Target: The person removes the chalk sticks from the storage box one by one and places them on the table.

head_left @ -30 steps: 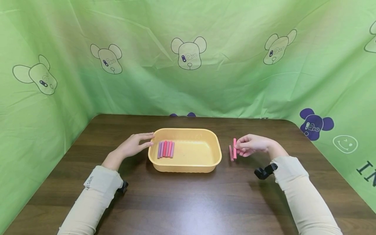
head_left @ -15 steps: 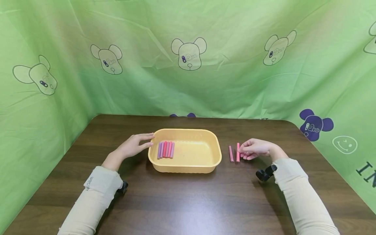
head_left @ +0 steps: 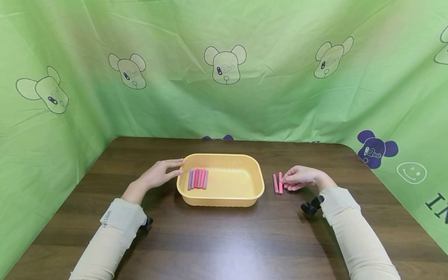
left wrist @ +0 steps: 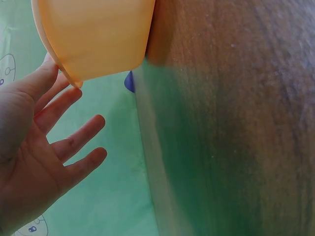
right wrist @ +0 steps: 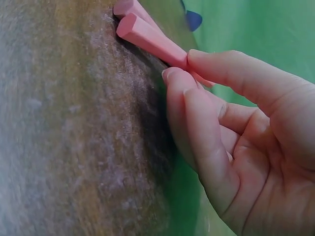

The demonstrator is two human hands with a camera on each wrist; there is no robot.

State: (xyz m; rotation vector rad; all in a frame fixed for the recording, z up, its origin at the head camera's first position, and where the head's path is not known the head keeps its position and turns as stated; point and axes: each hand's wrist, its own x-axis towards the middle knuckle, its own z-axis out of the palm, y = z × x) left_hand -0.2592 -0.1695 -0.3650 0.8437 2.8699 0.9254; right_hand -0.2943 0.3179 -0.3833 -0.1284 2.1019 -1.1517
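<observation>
In the head view, a yellow plastic basin (head_left: 224,202) stands mid-table, with a row of several pink and purple chalk sticks (head_left: 197,179) at its left end. My left hand (head_left: 155,175) touches the left rim with thumb and fingertips; its other fingers are spread and fairly straight in the left wrist view. Right of the basin, my right hand (head_left: 300,177) pinches a pink stick of chalk (right wrist: 152,40) between thumb and fingers. A second, duller pink chalk stick (head_left: 275,184) lies just left of it, their near ends close together. The pinched stick's far part is partly hidden by fingers in the right wrist view.
Dark wood-grain table (head_left: 224,237) spans the space under both arms. A green curtain (head_left: 224,109) printed with bear faces hangs behind it and along the sides. Small black cameras sit on both wrists, beside the rolled cream sleeves (head_left: 341,200).
My right hand carried the pink chalk right and toward me, away from the duller stick, then brought it back left beside that stick. The left hand and basin stayed put.
</observation>
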